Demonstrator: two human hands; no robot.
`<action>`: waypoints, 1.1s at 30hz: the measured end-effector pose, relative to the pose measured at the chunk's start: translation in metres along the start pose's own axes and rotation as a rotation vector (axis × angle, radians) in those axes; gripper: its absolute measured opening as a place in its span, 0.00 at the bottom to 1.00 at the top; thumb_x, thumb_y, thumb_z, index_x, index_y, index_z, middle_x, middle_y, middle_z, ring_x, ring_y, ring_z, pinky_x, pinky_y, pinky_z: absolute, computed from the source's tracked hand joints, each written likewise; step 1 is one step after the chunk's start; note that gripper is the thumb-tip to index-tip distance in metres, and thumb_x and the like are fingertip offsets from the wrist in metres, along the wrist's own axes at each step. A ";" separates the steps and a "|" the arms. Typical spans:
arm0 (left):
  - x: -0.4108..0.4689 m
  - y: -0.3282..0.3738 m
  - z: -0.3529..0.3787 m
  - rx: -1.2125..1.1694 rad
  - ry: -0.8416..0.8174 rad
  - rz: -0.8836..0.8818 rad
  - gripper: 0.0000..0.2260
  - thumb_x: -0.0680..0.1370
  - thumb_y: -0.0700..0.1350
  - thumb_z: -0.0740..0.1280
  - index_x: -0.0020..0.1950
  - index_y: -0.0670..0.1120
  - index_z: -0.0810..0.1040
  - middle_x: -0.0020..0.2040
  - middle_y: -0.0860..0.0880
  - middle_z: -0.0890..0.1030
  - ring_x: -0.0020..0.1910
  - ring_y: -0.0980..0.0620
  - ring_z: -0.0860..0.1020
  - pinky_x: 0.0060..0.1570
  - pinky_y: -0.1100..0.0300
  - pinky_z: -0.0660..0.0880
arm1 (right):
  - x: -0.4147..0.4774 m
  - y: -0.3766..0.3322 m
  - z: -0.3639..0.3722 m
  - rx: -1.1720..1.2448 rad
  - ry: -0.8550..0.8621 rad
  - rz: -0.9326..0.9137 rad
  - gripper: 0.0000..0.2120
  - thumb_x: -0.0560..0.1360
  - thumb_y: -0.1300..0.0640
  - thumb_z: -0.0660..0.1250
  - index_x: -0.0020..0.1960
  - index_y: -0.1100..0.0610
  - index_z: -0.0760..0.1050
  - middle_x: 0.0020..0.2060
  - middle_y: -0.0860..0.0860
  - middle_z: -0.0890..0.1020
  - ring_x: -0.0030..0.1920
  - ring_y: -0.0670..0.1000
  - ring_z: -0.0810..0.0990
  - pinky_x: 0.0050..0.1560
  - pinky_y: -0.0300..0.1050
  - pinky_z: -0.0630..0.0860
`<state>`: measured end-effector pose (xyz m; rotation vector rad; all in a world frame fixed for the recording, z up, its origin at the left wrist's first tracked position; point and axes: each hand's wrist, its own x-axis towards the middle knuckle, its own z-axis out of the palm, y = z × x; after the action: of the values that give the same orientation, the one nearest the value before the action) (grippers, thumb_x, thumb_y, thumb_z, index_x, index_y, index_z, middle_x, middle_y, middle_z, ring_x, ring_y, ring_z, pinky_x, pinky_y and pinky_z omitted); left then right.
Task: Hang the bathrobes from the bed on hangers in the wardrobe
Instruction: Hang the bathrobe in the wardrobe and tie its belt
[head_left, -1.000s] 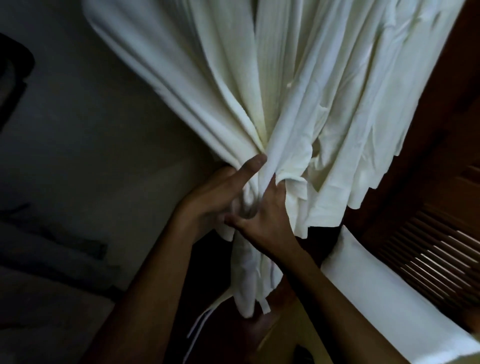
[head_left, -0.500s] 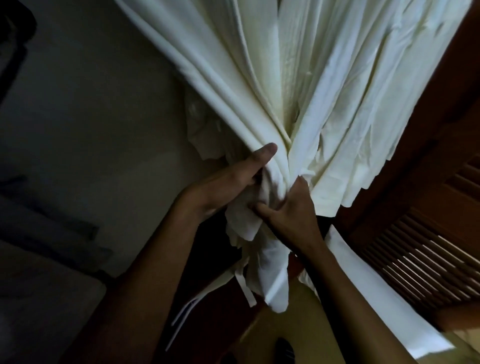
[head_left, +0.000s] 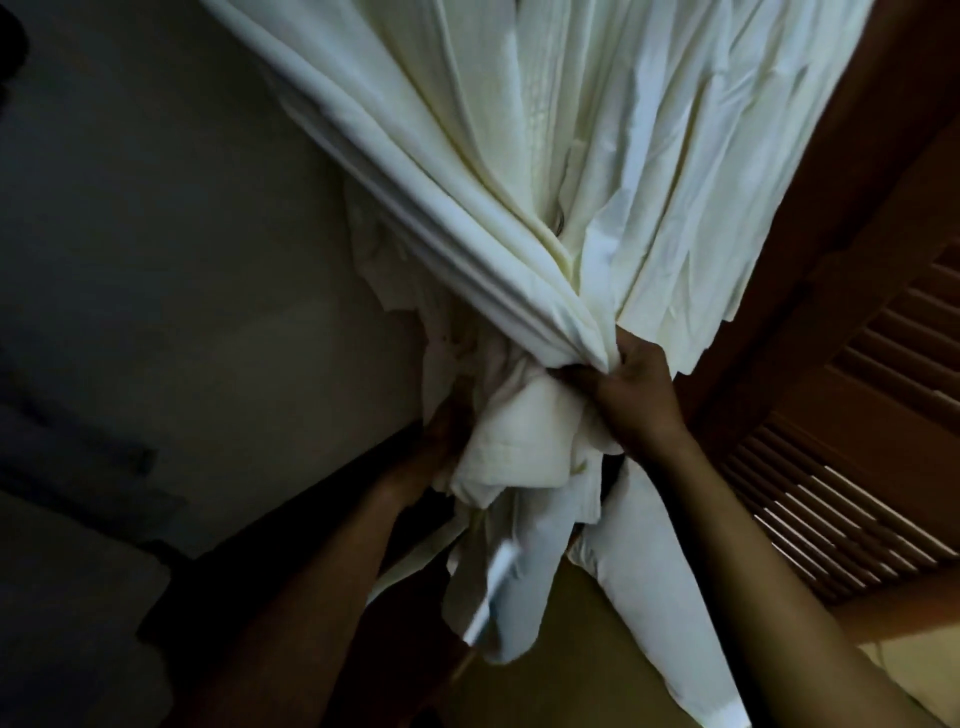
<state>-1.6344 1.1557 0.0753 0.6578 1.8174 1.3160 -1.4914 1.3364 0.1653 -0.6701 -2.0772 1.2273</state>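
A cream-white bathrobe (head_left: 597, 156) hangs from above, its folds drawn down and gathered to a bunch at mid-frame. My right hand (head_left: 631, 397) grips the gathered folds at the top of that bunch. My left hand (head_left: 441, 441) is partly hidden behind the bundled lower cloth (head_left: 519, 447) and holds it from the left. The robe's loose end and a thin white belt strip (head_left: 488, 597) dangle below the hands. No hanger is visible.
A brown wooden wardrobe door with louvred slats (head_left: 841, 467) stands at the right. A dim pale wall (head_left: 182, 234) fills the left. A white pillow-like cloth (head_left: 675, 597) lies below the right forearm. The room is dark.
The view has tilted and the bunch sits further right. My left hand has dropped under the bundled cloth, and my right hand has moved up to grip the gathered folds.
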 end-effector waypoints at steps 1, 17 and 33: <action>-0.003 -0.012 0.012 0.018 -0.045 -0.021 0.21 0.85 0.43 0.61 0.78 0.43 0.63 0.72 0.51 0.67 0.63 0.62 0.72 0.45 0.86 0.61 | 0.002 0.001 -0.004 0.024 -0.016 0.009 0.16 0.70 0.56 0.79 0.54 0.43 0.81 0.48 0.41 0.86 0.51 0.41 0.83 0.54 0.52 0.82; -0.114 -0.144 -0.020 0.206 0.827 -0.217 0.08 0.78 0.45 0.74 0.39 0.45 0.82 0.35 0.52 0.82 0.37 0.53 0.80 0.34 0.66 0.72 | 0.048 0.014 -0.055 -0.004 -0.245 -0.024 0.13 0.70 0.61 0.77 0.53 0.53 0.83 0.41 0.44 0.84 0.39 0.37 0.82 0.37 0.31 0.75; -0.162 -0.084 0.104 -0.198 0.675 -0.179 0.03 0.82 0.44 0.67 0.53 0.48 0.81 0.34 0.49 0.84 0.35 0.44 0.79 0.34 0.55 0.75 | -0.034 0.116 -0.055 0.150 -0.192 0.101 0.12 0.80 0.54 0.68 0.62 0.49 0.71 0.50 0.39 0.78 0.55 0.48 0.79 0.52 0.36 0.72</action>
<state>-1.4553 1.0585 0.0267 -0.0821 2.1535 1.6914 -1.4161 1.3953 0.0734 -0.6146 -2.0990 1.5413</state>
